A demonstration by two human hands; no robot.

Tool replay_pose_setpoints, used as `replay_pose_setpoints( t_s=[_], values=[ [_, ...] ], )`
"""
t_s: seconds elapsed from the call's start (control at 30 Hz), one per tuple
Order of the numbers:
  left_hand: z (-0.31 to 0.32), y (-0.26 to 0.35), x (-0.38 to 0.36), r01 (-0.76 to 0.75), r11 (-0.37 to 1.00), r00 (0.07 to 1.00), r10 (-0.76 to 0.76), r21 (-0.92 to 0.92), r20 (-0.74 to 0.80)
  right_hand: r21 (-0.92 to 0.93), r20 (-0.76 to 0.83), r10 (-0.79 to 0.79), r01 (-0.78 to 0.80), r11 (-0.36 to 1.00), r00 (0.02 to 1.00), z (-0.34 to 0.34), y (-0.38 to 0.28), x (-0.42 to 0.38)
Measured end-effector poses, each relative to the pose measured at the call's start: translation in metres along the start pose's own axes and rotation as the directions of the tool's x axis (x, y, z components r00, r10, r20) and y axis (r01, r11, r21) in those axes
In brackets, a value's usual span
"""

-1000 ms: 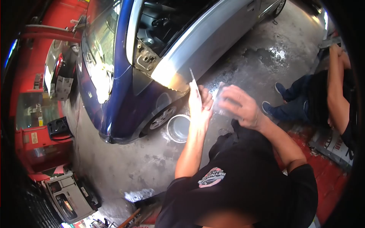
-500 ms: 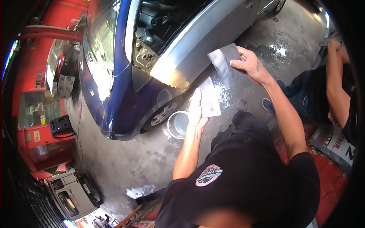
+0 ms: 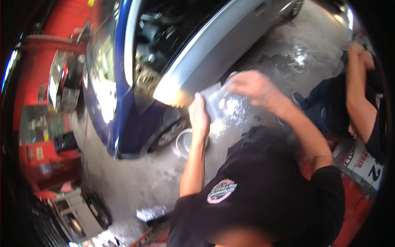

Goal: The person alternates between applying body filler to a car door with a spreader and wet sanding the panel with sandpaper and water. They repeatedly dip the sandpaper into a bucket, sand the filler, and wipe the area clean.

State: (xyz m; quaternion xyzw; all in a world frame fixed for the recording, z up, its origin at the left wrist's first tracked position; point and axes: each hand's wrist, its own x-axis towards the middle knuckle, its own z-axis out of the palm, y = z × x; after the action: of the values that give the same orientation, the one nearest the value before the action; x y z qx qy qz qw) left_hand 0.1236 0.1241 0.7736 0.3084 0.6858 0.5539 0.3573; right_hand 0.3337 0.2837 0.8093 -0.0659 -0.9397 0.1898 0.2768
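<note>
My left hand (image 3: 198, 117) is closed on the edge of a pale, flat sheet (image 3: 212, 103), thumb up, in front of the car's lower door corner. My right hand (image 3: 255, 88) is beside it at the upper right, fingers bent down over a thin grey sheet (image 3: 225, 85). Motion blurs those fingers, and the two sheets overlap, so where one ends cannot be made out. The grey car door (image 3: 214, 53) stands beyond my hands, with bare, shiny metal at its near corner. A round bucket (image 3: 179, 142) sits on the floor below my left hand, partly hidden by my wrist.
A blue car fender (image 3: 133, 127) and wheel are at the left. Wet patches shine on the concrete floor (image 3: 123, 181). Another person's arm (image 3: 362, 94) is at the right, near a printed sack (image 3: 358, 160). Red panels and a boxy beige unit (image 3: 74, 218) line the left side.
My right hand has come down and left with the grey sheet, close to the pale one. My left hand has shifted slightly left and up, and the view has turned a little.
</note>
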Motion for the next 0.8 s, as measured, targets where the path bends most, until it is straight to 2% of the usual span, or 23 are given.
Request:
replay_pose_setpoints(
  t_s=[0.03,0.1,0.17,0.23,0.3,0.37,0.4,0.43,0.47,0.5,0.57,0.63,0.7,0.77,0.8],
  values=[
    [0.015,0.004,0.001,0.034,0.98,0.999,-0.025,0.198,-0.047,-0.031,-0.001,-0.019,0.019,0.999,1.0,0.003,-0.001,-0.003],
    [0.043,0.008,0.006,-0.104,0.995,0.995,0.104,-0.002,0.006,-0.186,-0.045,-0.004,-0.005,0.982,0.999,0.023,-0.003,-0.014],
    [0.065,0.01,0.018,-0.101,0.971,0.993,0.087,-0.218,-0.076,-0.126,-0.094,0.063,-0.075,0.989,0.994,0.025,-0.002,-0.025],
    [0.087,0.014,0.03,-0.122,0.974,0.99,0.105,-0.192,-0.1,-0.1,-0.1,0.107,-0.117,0.988,0.989,0.021,0.006,-0.042],
    [0.104,0.018,0.041,-0.127,0.969,0.977,0.086,-0.213,-0.193,-0.058,-0.107,0.162,-0.168,0.984,0.981,0.015,0.018,-0.06],
    [0.118,0.026,0.054,-0.146,0.974,0.972,0.107,-0.176,-0.211,-0.073,-0.024,0.224,-0.225,0.972,0.974,0.009,0.028,-0.083],
    [0.124,0.03,0.065,-0.209,0.952,0.948,0.141,-0.222,-0.285,-0.072,-0.03,0.236,-0.238,0.969,0.971,0.006,0.036,-0.094],
    [0.127,0.035,0.076,-0.272,0.926,0.917,0.167,-0.263,-0.362,0.076,-0.003,0.325,-0.324,0.943,0.946,0.002,0.046,-0.104],
    [0.129,0.04,0.085,-0.275,0.871,0.94,0.156,-0.407,-0.303,0.22,0.04,0.402,-0.4,0.89,0.915,0.001,0.057,-0.108],
    [0.134,0.04,0.094,-0.271,0.873,0.94,0.149,-0.405,-0.306,0.226,0.047,0.402,-0.402,0.888,0.914,-0.011,0.065,-0.098],
    [0.137,0.031,0.103,0.009,0.962,1.0,-0.01,-0.273,-0.002,0.272,-0.269,0.279,-0.205,0.94,0.922,-0.041,0.063,-0.068],
    [0.159,0.011,0.114,0.272,0.797,0.962,-0.207,-0.539,0.179,0.179,-0.264,0.196,-0.152,0.972,0.944,-0.05,0.07,-0.051],
    [0.181,0.037,0.114,0.233,0.722,0.971,-0.142,-0.652,0.191,0.135,-0.183,0.268,-0.246,0.96,0.946,-0.046,0.088,-0.051],
    [0.181,0.034,0.133,0.254,0.695,0.967,-0.159,-0.673,0.201,0.104,-0.173,0.367,-0.354,0.93,0.914,-0.046,0.107,-0.055],
    [0.179,0.034,0.145,0.238,0.703,0.968,-0.119,-0.67,0.219,0.097,-0.166,0.372,-0.36,0.928,0.913,-0.041,0.12,-0.067]
  ],
)
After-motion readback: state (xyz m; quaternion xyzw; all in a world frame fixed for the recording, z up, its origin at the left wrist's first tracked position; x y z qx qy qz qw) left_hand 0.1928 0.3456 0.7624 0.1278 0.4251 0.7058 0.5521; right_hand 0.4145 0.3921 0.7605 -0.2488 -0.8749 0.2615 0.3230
